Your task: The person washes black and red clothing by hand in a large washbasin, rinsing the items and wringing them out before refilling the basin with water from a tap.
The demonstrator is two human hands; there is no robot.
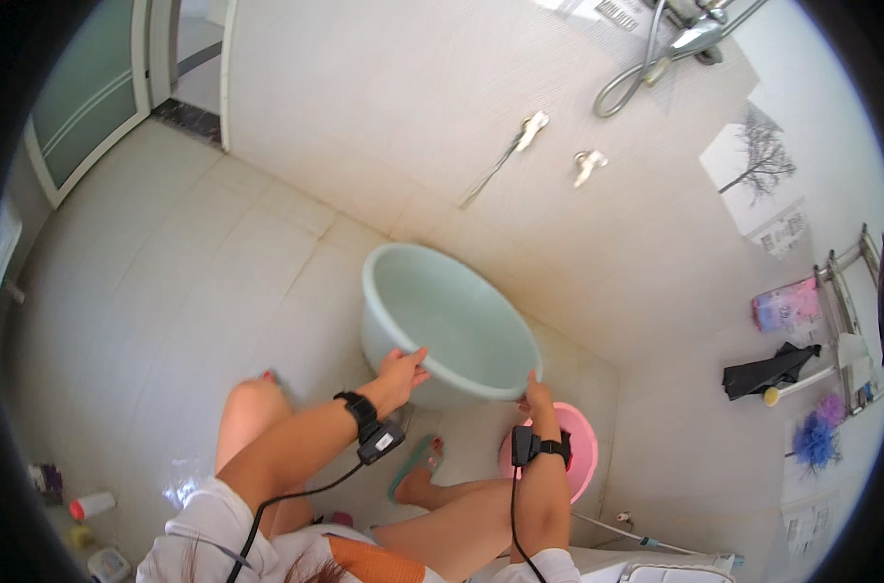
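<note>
A large pale green plastic basin is tilted in front of me near the foot of the tiled wall. Its inside faces up and looks bare. My left hand grips the near rim, the thumb lying along the edge. Further right on the same rim, my right hand holds on with its thumb on top and its fingers hidden beneath. Both wrists wear black straps with small cabled devices. Under my right forearm stands a pink basin with something dark inside, partly covered by the arm.
Two taps, one trailing a strand and one beside it, jut from the wall. A shower hose hangs above them. At right is a metal rack with hanging items. Bottles stand lower left; a glazed door is upper left.
</note>
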